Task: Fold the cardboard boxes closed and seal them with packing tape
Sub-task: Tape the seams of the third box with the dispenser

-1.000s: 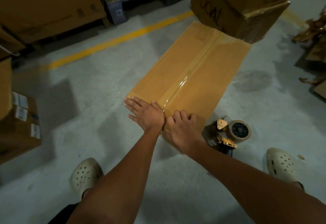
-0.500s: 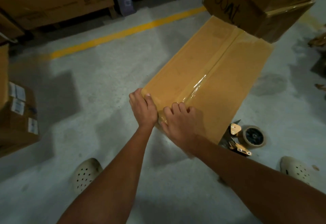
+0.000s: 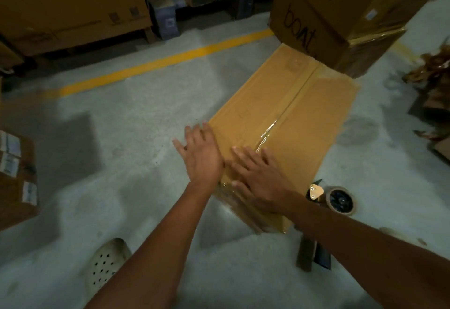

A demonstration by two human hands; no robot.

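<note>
Floor: grey concrete floor [image 3: 136, 153], yellow line [image 3: 155, 64]
Box: taped cardboard box [image 3: 304, 123] under both hands
Left hand [image 3: 202, 155]: flat, fingers spread
Right hand [image 3: 260, 177]: flat, fingers spread

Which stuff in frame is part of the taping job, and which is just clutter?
In the job: cardboard box, tape strip along its seam, tape dispenser, left hand, right hand.
Lying about: stacked boxes marked "boat", labelled box, cardboard scraps.
</note>
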